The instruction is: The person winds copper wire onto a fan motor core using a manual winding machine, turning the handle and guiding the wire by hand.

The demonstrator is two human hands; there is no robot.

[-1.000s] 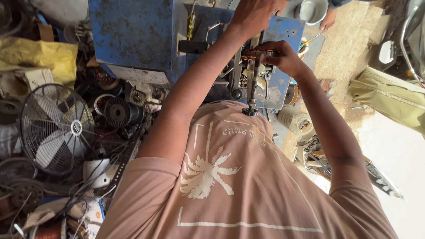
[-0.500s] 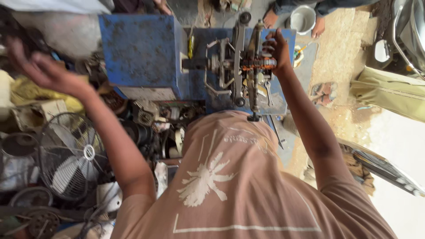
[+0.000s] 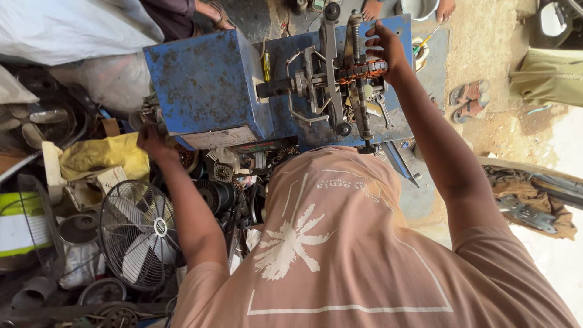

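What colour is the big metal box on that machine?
Blue, worn and scuffed: the metal box, seen in the head view.

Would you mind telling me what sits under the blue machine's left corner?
The left hand reaches under the blue machine, beside motor parts. What the fingers grip is hidden. The right hand holds the copper-wound part.

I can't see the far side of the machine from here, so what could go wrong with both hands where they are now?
1. The right hand grips the copper-wound part among the winder's metal arms; if the shaft turns, fingers could get pinched.
2. The left hand is at the lower corner of the blue machine box, out of the line of sight, beside loose scrap and the fan; it may snag.
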